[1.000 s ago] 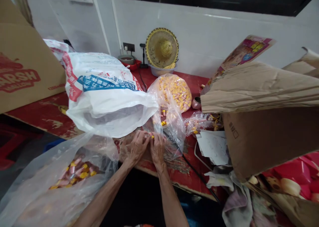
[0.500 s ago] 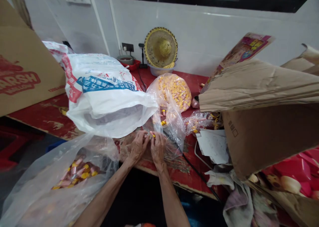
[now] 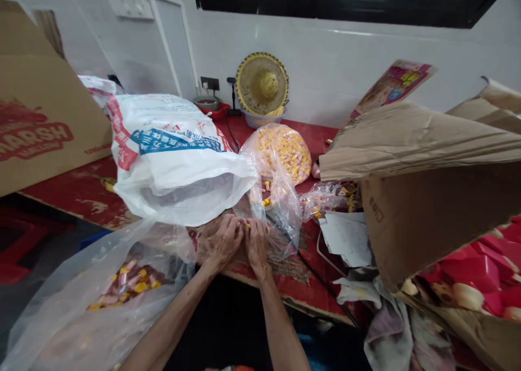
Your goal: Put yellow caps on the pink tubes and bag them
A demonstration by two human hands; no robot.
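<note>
My left hand (image 3: 222, 241) and my right hand (image 3: 257, 241) rest side by side on the near edge of the red table (image 3: 85, 189). Their fingertips are pinched together on a small yellow-and-pink piece (image 3: 247, 224) between them. Just beyond the fingers lies an open clear bag (image 3: 280, 208) with a few such pieces, and behind it a full clear bag of yellow and pink pieces (image 3: 285, 151). Below my left arm hangs another clear bag (image 3: 122, 284) with a heap of the same pieces.
A big white printed sack (image 3: 171, 153) lies left of the hands. Brown cardboard boxes (image 3: 427, 197) crowd the right, another box (image 3: 36, 115) stands at the left. White papers (image 3: 345, 238), a black cable (image 3: 317, 278), and a straw hat (image 3: 262, 84) against the wall.
The hands stay in the same spot, fingers working slightly closer together on the small piece. The view has shifted down a little.
</note>
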